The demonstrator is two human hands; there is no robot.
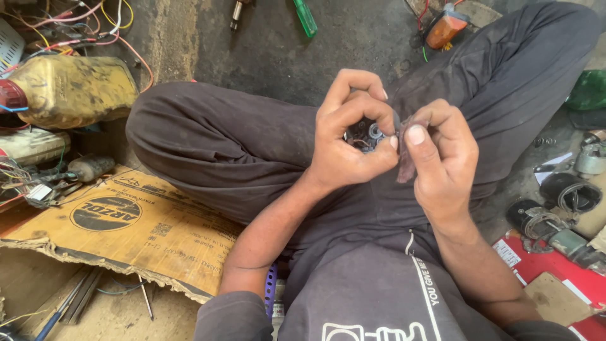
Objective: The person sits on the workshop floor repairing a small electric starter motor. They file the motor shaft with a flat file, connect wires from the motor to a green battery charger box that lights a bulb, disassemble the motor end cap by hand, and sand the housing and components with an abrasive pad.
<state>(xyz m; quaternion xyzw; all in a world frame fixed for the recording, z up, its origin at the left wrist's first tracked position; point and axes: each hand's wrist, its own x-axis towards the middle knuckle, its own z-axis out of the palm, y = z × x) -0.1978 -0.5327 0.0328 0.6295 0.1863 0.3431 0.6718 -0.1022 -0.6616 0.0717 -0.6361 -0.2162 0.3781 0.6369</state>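
The person sits cross-legged on the floor, and both hands meet above the lap. The left hand (347,136) is curled tightly around a small round mechanical part (365,134), of which only a dark face with metal rings and bits of wire shows through the ring of fingers. The right hand (442,158) pinches a small dusty scrap (404,155), perhaps a piece of abrasive paper or cloth, between thumb and forefinger, pressing it against the edge of the part; the view is too cramped to name the material for certain.

To the person's left lie a flattened cardboard sheet (126,227), a grimy yellow jug (72,88) with a red cap, and a tangle of coloured wires (69,25). Ahead on the concrete rest a green-handled screwdriver (305,17) and an orange lamp unit (445,28). To the right sit several small motor parts (555,221), near a red sheet (555,268).
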